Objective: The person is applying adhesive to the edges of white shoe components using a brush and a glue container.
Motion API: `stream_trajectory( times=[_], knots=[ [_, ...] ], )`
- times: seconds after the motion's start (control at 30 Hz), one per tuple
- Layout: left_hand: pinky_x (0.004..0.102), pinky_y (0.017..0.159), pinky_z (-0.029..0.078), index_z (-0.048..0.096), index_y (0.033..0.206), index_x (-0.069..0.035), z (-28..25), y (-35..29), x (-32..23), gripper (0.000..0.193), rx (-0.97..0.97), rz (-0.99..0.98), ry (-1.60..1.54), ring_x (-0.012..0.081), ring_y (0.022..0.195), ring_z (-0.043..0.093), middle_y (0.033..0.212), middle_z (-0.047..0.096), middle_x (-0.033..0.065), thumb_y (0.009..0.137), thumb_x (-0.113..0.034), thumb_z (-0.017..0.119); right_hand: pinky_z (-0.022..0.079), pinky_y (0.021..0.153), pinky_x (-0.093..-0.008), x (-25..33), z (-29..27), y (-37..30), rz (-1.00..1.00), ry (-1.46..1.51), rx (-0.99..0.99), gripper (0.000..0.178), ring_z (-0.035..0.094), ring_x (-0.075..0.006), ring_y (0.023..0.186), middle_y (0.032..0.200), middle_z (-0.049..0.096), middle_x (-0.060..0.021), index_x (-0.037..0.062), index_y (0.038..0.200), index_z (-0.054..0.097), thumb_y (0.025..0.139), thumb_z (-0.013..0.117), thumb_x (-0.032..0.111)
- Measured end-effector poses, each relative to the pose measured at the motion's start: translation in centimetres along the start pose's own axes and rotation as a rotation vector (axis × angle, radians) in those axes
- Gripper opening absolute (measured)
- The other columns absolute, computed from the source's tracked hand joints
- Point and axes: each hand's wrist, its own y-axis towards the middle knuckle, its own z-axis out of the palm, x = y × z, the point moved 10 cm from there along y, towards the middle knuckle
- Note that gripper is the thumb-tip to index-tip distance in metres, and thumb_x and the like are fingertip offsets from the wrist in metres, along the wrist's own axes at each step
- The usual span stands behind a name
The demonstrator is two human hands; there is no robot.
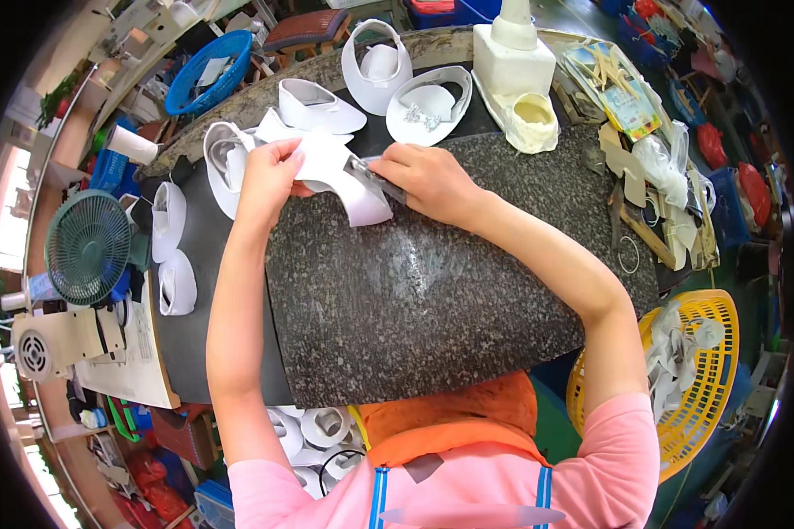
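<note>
My left hand pinches a white, curved shoe upper piece between thumb and fingers, above the far part of the dark stone slab. In my right hand is a grey metal hand tool that looks like scissors or pincers. Its tip touches the upper's edge; my fingers hide its handles. Just beyond my hands stand more white uppers, among them a rounded one, an upright one and one lying open with silvery marks inside.
Two white uppers lie on the black mat to the left, near a green fan. A white glue-covered pot stands at the far right, beside scraps. A yellow basket holds white offcuts at the near right.
</note>
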Motion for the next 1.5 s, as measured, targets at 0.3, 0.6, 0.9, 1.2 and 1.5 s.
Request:
stream_trajectory(
  times=[0.3,0.6,0.9,1.2,1.5],
  knots=[
    [0.0261,0.058,0.056,0.059,0.117,0.004,-0.5,1.8,2.3,0.031,-0.006,-0.07,0.009,0.0138,0.069,0.065,0.091,0.067,0.0084,0.089,-0.01,0.054,0.05,0.072,-0.0379,-0.9,1.9,1.6,0.014,-0.036,0.261,0.03,0.061,-0.0289,0.086,0.096,0.061,-0.0091,0.0035,0.099,0.063,0.069,0.065,0.002],
    [0.0258,0.057,0.055,0.059,0.116,0.004,-0.1,1.9,1.8,0.031,0.025,-0.088,-0.01,0.0136,0.07,0.065,0.092,0.067,0.0083,0.089,-0.009,0.054,0.05,0.071,-0.0366,0.0,0.0,2.6,-0.1,0.01,-0.015,0.026,0.061,-0.0278,0.087,0.096,0.061,-0.0097,0.0039,0.096,0.063,0.07,0.063,0.004],
    [0.0244,0.067,0.055,0.052,0.123,0.005,-5.1,-9.3,1.0,0.038,-0.214,0.077,-0.398,0.0116,0.081,0.065,0.097,0.065,0.0076,0.087,-0.003,0.058,0.05,0.062,-0.0268,0.0,-8.9,0.5,0.264,0.375,-0.459,0.028,0.061,-0.0152,0.071,0.086,0.065,-0.0076,0.0047,0.109,0.062,0.081,0.064,0.005],
    [0.0248,0.068,0.055,0.057,0.114,0.002,-2.9,-16.0,4.4,0.027,-0.204,-0.051,-0.351,0.0111,0.079,0.063,0.096,0.063,0.0057,0.087,-0.003,0.057,0.051,0.058,-0.0269,5.1,2.5,1.5,0.681,0.869,0.054,0.021,0.062,-0.0093,0.064,0.072,0.067,-0.0082,-0.0027,0.099,0.066,0.083,0.063,0.01],
    [0.024,0.067,0.056,0.054,0.115,0.002,-4.1,-17.6,7.1,0.028,-0.297,-0.069,-0.494,0.0107,0.082,0.064,0.098,0.063,0.0062,0.088,-0.004,0.057,0.049,0.069,-0.0382,14.3,-0.9,1.8,-0.138,0.362,-0.008,0.027,0.059,-0.0301,0.082,0.089,0.058,-0.0108,0.0044,0.098,0.063,0.071,0.064,0.002]
  ],
)
